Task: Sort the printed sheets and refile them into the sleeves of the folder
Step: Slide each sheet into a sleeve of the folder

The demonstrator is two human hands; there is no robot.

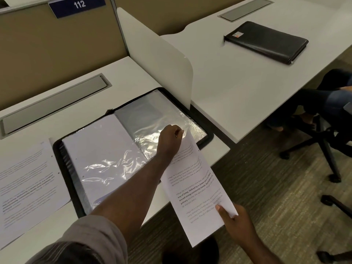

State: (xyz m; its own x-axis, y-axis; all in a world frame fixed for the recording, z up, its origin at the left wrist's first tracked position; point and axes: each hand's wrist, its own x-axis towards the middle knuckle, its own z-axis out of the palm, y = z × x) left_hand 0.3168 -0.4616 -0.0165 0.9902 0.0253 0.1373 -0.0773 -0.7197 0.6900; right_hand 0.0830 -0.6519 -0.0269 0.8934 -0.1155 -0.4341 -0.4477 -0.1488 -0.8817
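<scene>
**Sheet held at both ends over the open folder**

While the open folder (122, 149) lies flat on the table (133, 73), both hands work one printed sheet (198, 189).

- Left hand (170, 137): arm stretched forward and across the folder from lower left, forearm bare, grey sleeve (85, 241) bunched near the elbow. Fingers curled together at the sheet's far end, just over the shiny empty sleeve (165, 119) on the folder's right page. Whether they pinch the paper alone or the sleeve's edge too, cannot tell.
- Right hand (235, 223): low and near the body, off the table's front edge, above carpet. Thumb lies on top of the sheet's near end with the other fingers beneath, clamped on the paper.
- Sheet: runs lengthwise between the two hands, slightly bowed, text side up, far end over the folder's right page, near end hanging past the table edge.
- Left of the left fingers: folder's left page holds a white sheet under glossy plastic.
- Farther left, beside the folder: a loose printed page (26, 180) flat on the table.
- Beyond the left fingers, past a white divider (162, 60): a closed black folder (266, 41) on the neighbouring table.
- Right of it: a seated person's legs (323, 103), partly in view.
</scene>
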